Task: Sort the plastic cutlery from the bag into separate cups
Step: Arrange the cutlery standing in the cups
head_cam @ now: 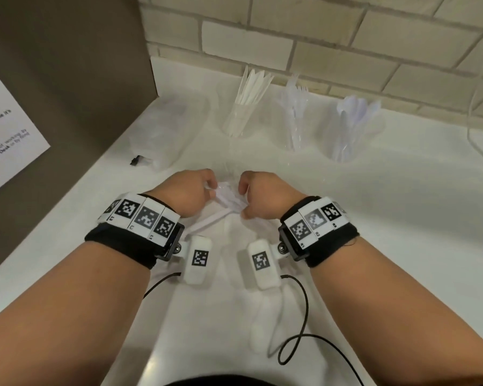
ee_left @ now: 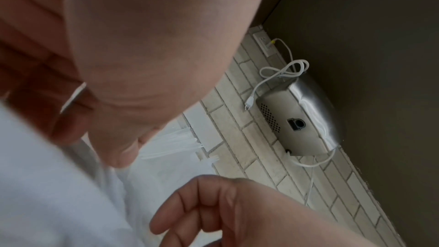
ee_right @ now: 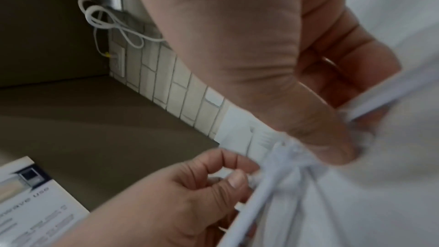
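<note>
White plastic cutlery (head_cam: 229,203) is gathered in a clear plastic bag (head_cam: 229,188) held between the two hands just above the worktop (head_cam: 402,218). The left hand (head_cam: 188,192) is curled on the bag's left side and the right hand (head_cam: 265,196) on its right, fingers and thumbs pinching the film at the bunched neck; the handles are seen to run back toward the person's left. Both hands lie equally near, so the bundle sits directly between the grips. Beyond them, well apart, three clear cups stand in a row by the brick wall (head_cam: 346,37): a knife cup (head_cam: 241,115), a fork cup (head_cam: 293,121) and a spoon cup (head_cam: 349,129). A second crumpled bag (head_cam: 156,151) lies to the left, near a brown panel (head_cam: 67,65) bearing a printed notice (head_cam: 9,135).
</note>
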The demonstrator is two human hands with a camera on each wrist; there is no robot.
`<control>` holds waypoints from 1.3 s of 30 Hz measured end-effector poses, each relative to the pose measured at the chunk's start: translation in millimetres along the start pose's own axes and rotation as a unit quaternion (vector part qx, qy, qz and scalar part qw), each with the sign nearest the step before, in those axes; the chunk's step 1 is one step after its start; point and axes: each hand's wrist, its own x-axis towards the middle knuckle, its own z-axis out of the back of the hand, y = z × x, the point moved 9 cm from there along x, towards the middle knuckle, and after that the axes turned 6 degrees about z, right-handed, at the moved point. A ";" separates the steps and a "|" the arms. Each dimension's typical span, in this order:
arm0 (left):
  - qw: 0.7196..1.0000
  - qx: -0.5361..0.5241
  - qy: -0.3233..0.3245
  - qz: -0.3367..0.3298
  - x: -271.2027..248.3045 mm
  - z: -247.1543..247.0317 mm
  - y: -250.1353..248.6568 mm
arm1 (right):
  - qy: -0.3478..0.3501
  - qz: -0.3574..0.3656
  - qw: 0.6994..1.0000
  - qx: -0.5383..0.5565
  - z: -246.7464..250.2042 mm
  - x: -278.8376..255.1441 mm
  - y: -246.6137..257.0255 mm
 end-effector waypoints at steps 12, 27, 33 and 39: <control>0.991 -0.054 -0.062 0.106 2.8 9.6 19.4 | -0.082 -0.076 0.994 -0.008 37.7 -15.3 -29.6; 0.999 -0.010 -0.045 0.026 11.6 0.7 -2.6 | -0.057 -0.064 0.994 -0.068 7.5 29.1 -21.7; 0.999 0.007 -0.023 0.023 3.0 1.6 -3.4 | -0.125 -0.085 0.988 -0.033 27.5 19.6 -28.7; 0.999 -0.028 0.025 0.027 -7.0 -2.2 -6.7 | -0.092 -0.163 0.982 0.003 33.2 -13.2 -52.2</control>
